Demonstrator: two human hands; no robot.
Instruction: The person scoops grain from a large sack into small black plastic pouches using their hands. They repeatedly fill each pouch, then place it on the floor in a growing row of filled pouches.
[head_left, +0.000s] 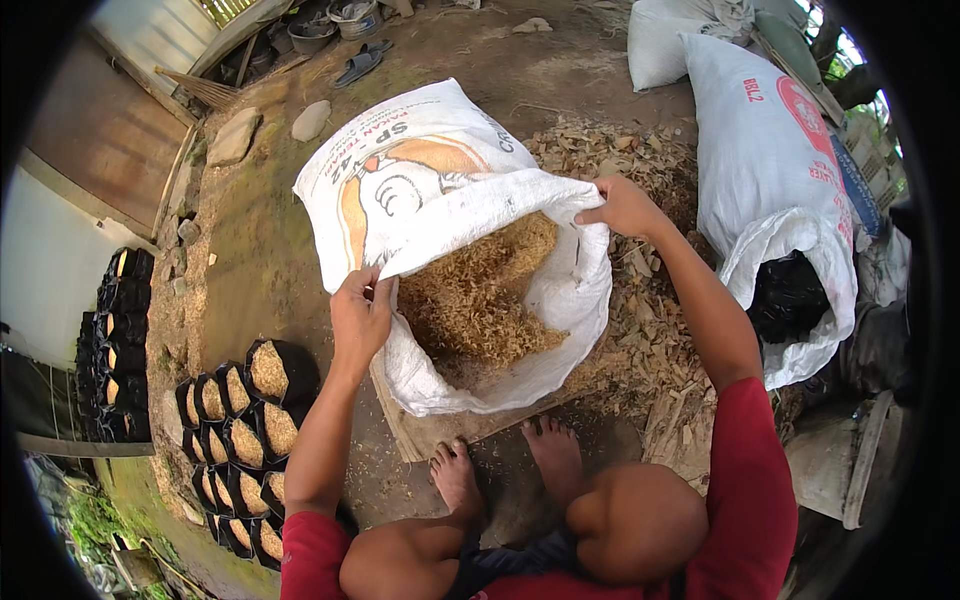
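A white woven feed sack (480, 214) with a printed chicken lies before me, its wide mouth facing my feet. Inside it shows a heap of loose golden-brown husks or shavings (480, 300). My left hand (361, 311) pinches the rim at the left corner of the mouth. On the opposite side, my right hand (621, 208) grips the rim, so the upper edge is held up between both hands. Part of a wooden board (409, 435) shows beneath the sack, near my bare feet.
Black plastic bags filled with husks (247, 442) stand in rows at left; more black bags (116, 345) line the wall. A white sack (772, 150) holding black plastic lies at right. Wood chips (637, 300) cover the ground between. Stones (234, 137) and sandals (361, 64) lie farther off.
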